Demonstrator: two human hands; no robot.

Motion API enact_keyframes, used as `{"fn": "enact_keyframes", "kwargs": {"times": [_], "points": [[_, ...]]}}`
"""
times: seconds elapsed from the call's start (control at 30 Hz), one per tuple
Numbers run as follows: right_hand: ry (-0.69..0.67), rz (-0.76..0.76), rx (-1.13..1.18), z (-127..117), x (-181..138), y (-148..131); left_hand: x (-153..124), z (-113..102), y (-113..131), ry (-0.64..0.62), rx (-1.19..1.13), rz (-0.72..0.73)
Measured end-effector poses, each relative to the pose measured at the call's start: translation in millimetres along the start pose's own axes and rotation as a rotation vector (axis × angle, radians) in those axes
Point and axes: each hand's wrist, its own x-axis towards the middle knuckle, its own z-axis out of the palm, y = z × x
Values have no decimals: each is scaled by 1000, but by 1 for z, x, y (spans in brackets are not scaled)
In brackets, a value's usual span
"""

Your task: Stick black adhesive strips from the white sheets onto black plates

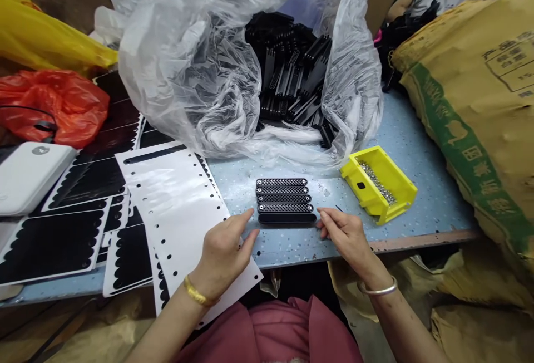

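Several black textured bars (283, 199) lie stacked side by side on the blue table, each with a small silver screw or rivet at both ends. The nearest black bar (287, 219) has a smooth, plain face. At its left end is my left hand (227, 243), thumb and forefinger apart, holding nothing. My right hand (344, 235) is by the right end, thumb and fingertips pressed together. A thin dark tip (339, 207) shows just behind those fingers; whether they hold it is unclear. White sheets (179, 207) with a black strip and punched dots extend under my left forearm.
A yellow bin (381, 185) of small metal pieces stands to the right. Behind, a clear plastic bag (187, 73) gapes around many black bars. Black die-cut sheets (54, 240), a white device (35, 176) and a red bag (54, 107) crowd the left. A brown sack (471, 96) leans at right.
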Motion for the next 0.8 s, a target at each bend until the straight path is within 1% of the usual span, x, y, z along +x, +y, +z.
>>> {"fn": "enact_keyframes", "kwargs": {"times": [0.07, 0.1, 0.13, 0.17, 0.2, 0.3, 0.37, 0.43, 0.5, 0.57, 0.7, 0.8], "points": [[126, -51, -88, -5, -6, -2, 4, 10, -3, -74, 23, 37], [177, -101, -142, -6, -11, -5, 5, 15, -4, -91, 51, 66], [196, -163, -193, -5, -16, -11, 5, 19, -5, -95, 78, 94], [180, -235, -238, -2, -22, -17, 5, 21, -5, -89, 94, 119], [135, -321, -273, 3, -27, -26, 4, 23, -5, -76, 96, 139], [-122, -549, -386, 26, -39, -52, 1, 24, -5, -43, 39, 180], [-245, -604, -506, 42, -41, -65, 1, 22, -6, -29, -6, 205], [-331, -606, -627, 51, -39, -68, 1, 22, -8, -15, -43, 228], [-394, -594, -687, 53, -36, -62, 3, 22, -9, 3, -75, 255], [-400, -593, -681, 48, -34, -50, 4, 21, -11, 14, -96, 280], [-245, -585, -662, 31, -34, -18, 5, 21, -15, 16, -111, 299], [-133, -584, -720, 19, -35, 2, 3, 24, -17, 18, -120, 295]]}}
